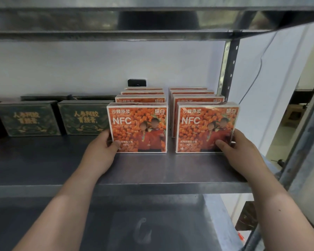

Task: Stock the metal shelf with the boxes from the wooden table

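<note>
Two rows of orange "NFC" boxes stand upright on the grey metal shelf (pixel 62 169), several boxes deep. My left hand (pixel 102 149) grips the lower left corner of the front left orange box (pixel 140 124), thumb on its face. My right hand (pixel 243 149) grips the lower right corner of the front right orange box (pixel 205 124), thumb on its face and fingers round its right edge. Both front boxes rest on the shelf board. The wooden table is out of view.
Two dark green boxes (pixel 83 118) with gold lettering stand to the left, more behind them. A small black device (pixel 137 82) sits on the back wall. The shelf's perforated upright (pixel 227 69) rises just right of the boxes. Another shelf board runs overhead, one below.
</note>
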Demonstrator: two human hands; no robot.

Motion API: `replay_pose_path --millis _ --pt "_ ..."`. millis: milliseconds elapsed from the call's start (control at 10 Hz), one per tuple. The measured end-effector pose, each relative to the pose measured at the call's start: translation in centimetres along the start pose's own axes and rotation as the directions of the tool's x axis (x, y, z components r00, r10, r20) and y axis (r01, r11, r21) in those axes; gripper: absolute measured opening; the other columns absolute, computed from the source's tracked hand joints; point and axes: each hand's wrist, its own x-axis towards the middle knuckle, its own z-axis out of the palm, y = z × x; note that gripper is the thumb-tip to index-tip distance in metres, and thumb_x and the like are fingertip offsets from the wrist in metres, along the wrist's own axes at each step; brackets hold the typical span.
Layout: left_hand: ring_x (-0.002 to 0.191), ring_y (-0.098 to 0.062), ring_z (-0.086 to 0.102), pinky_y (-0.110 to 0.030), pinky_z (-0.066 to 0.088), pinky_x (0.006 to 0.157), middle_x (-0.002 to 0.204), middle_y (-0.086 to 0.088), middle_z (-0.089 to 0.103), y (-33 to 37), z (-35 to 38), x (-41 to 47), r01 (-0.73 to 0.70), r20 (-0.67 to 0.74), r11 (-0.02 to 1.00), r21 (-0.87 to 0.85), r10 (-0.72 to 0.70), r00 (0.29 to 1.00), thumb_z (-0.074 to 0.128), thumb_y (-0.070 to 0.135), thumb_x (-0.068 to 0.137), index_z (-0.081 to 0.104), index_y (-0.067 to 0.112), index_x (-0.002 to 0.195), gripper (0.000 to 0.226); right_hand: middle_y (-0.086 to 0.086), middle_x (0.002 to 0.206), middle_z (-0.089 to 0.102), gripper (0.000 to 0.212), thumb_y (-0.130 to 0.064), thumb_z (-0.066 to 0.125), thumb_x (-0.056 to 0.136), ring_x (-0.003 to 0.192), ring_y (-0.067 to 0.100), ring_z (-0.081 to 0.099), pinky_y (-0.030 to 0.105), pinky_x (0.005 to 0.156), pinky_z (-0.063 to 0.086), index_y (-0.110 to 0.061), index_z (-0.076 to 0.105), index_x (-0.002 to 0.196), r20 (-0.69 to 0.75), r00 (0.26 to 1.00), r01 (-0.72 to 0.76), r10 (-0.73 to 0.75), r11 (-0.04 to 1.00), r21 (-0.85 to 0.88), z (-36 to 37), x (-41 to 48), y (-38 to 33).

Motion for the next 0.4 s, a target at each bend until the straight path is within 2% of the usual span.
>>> replay_pose_path --millis 200,300,400 --pt "0.103 -0.016 0.058 -0.032 0.041 0.082 0.119 0.005 0.066 -0.23 0.09 0.25 0.0 0.009 1.0 -0.009 0.0 1.0 0.057 0.027 0.098 0.059 0.029 0.124 0.026 -0.004 0.107 0.062 0.027 -0.033 0.065 0.094 0.097 0.02 0.056 0.032 0.079 0.037 -0.025 0.056 0.118 -0.019 1.0 0.011 -0.011 1.0 0.004 0.12 -0.2 -0.04" --pt "0.105 -0.016 0.059 -0.032 0.042 0.082 0.118 0.005 0.066 -0.13 0.11 0.38 -0.001 0.017 0.999 -0.043 0.002 1.0 0.058 0.026 0.098 0.059 0.028 0.123 0.026 -0.004 0.105 0.063 0.025 -0.031 0.066 0.093 0.097 0.02 0.056 0.032 0.08 0.037 -0.024 0.058 0.115 -0.035 0.999 -0.008 0.009 1.0 0.014 -0.12 0.08 -0.56" --pt "0.102 -0.009 0.058 -0.029 0.042 0.08 0.113 0.013 0.062 -0.1 -0.33 0.08 0.004 -0.018 0.99 -0.14 -0.006 1.0 0.062 0.025 0.094 0.056 0.032 0.127 0.034 -0.003 0.111 0.066 0.03 -0.03 0.067 0.092 0.097 0.018 0.058 0.034 0.082 0.041 -0.023 0.059 0.121 -0.102 0.995 -0.007 0.013 0.998 0.057 0.29 -0.67 -0.56"
